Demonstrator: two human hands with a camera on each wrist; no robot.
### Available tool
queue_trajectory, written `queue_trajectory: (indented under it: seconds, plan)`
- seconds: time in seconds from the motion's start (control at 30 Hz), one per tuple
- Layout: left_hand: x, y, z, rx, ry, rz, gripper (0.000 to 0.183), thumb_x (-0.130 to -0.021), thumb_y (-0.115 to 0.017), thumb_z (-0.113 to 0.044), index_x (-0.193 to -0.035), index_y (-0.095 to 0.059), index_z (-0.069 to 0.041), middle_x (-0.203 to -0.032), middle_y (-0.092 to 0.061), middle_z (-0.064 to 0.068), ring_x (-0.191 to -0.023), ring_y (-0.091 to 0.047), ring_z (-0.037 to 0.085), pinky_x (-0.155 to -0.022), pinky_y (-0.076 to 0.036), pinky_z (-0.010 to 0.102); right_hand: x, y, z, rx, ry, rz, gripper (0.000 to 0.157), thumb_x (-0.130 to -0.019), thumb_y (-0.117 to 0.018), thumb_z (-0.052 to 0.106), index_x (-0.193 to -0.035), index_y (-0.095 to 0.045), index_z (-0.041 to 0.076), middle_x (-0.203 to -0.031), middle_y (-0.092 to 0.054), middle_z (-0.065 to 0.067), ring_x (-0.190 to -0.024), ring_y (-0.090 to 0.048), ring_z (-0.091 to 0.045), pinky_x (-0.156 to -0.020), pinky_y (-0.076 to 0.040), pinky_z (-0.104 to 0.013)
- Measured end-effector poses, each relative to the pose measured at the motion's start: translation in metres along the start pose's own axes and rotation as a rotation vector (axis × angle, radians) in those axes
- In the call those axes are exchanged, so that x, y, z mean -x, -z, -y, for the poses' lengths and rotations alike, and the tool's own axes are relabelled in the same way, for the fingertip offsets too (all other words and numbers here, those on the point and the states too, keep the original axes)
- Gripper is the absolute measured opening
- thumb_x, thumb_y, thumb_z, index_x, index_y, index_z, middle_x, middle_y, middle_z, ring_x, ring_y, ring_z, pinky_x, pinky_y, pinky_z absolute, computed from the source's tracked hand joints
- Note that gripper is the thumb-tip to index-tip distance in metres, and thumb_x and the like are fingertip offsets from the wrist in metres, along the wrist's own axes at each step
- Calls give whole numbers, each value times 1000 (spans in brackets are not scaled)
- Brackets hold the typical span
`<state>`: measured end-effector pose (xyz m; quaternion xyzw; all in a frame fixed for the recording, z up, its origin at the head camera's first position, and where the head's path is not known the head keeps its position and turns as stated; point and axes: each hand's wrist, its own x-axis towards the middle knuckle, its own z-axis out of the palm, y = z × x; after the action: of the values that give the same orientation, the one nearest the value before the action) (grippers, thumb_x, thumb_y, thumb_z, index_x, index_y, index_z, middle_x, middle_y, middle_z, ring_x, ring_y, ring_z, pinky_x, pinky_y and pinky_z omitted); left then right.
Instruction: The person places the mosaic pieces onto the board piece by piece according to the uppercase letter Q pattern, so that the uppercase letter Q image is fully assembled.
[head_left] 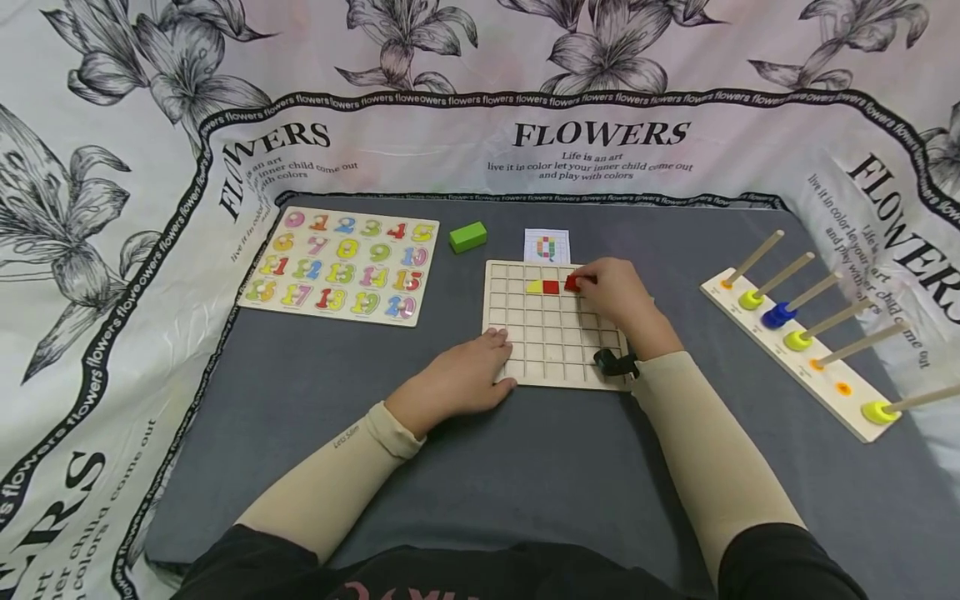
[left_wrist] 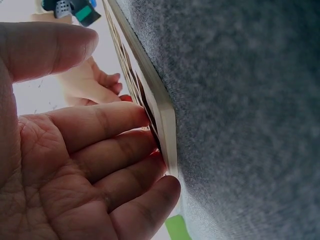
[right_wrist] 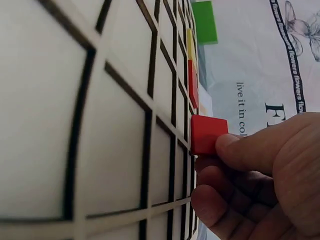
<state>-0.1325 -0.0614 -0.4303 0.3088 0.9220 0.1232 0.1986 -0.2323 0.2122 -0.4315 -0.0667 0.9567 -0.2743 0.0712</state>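
Note:
A wooden grid board (head_left: pixel 551 354) lies on the dark cloth. My right hand (head_left: pixel 618 292) pinches a red square tile (right_wrist: pixel 206 135) between thumb and fingers, tipped on edge against the grid near the board's far side. To its left, a second red tile (head_left: pixel 551 287) and a yellow piece (head_left: pixel 533 287) sit in cells of the same row. With its fingers extended, my left hand (head_left: pixel 461 375) rests at the board's left edge; in the left wrist view the fingertips (left_wrist: pixel 142 116) touch that edge. Behind the board lies a small pattern card (head_left: pixel 547 242) with a coloured grid design.
At the left lies a number puzzle board (head_left: pixel 337 315) with coloured numerals. A green block (head_left: pixel 468 237) sits between it and the card. On the right stands a wooden peg base (head_left: pixel 795 358), with tall slanting pegs and yellow, blue and orange pieces. A flower-printed sheet (head_left: pixel 450 142) surrounds the table.

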Motion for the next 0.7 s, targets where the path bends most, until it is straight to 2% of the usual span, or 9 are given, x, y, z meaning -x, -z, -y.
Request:
queue_trajectory:
  seconds: [0.2,0.37,0.47,0.5,0.53,0.57,0.6,0.7]
  plan:
    - [-1,1,-1,-10,10,-1,67,-113,-58,-40,-165,-45,-1,-178,-33,16,-168,-27,31,-137,-29,44,-7,-3,-2,4,-1,16,33,-113,-58,16,-137,-76,2,-143,-69,-27,-135,-62,-46,-108,-55,-60]
    - [0,1,-2,-15,15,-2,67,-113,-58,-40,-165,-45,-1,-178,-33,16,-168,-27,31,-137,-29,44,-9,-5,-3,-2,-18,17,34,-114,-57,18,-139,-75,3,-145,-67,-26,-138,-61,-45,-104,-54,-58]
    - [-1,1,-2,-15,18,-4,67,-113,-58,-40,-165,-45,0,-178,-34,16,-168,-28,31,-137,-29,44,-8,-5,-2,1,-22,30,35,-114,-57,17,-140,-74,2,-144,-65,-27,-141,-58,-47,-124,-43,-61]
    - [-1,1,-2,-14,18,-5,66,-113,-58,-40,-165,-46,-1,-178,-34,16,-168,-28,31,-136,-30,44,-8,-5,-2,4,-23,35,35,-114,-57,17,-140,-74,2,-144,-64,-27,-142,-56,-48,-130,-34,-63]
    - [-1,1,-2,-13,19,-4,67,-113,-58,-40,-165,-45,0,-178,-34,16,-168,-28,31,-136,-30,44,-7,-5,-2,5,-24,40,35,-114,-57,17,-140,-73,1,-144,-64,-27,-143,-55,-48,-134,-26,-65]
    - [-1,1,-2,-14,20,-4,66,-113,-58,-40,-165,-46,0,-177,-34,16,-168,-28,31,-136,-30,44,-7,-5,-2,5,-25,40,35,-114,-57,17,-140,-74,1,-144,-64,-27,-144,-54,-48,-135,-22,-66]
    - [-1,1,-2,-14,20,-4,67,-113,-58,-40,-165,-46,0,-177,-34,16,-168,-28,31,-136,-30,44,-7,-5,-1,6,-23,42,35,-114,-57,16,-140,-74,1,-143,-64,-27,-143,-54,-48,-135,-22,-66]
    - [-1,1,-3,-14,21,-3,67,-112,-58,-40,-165,-46,0,-178,-34,16,-168,-28,30,-136,-30,45,-6,-5,-1,-1,-19,42,34,-114,-57,16,-140,-74,1,-142,-64,-28,-141,-56,-48,-128,-38,-64]
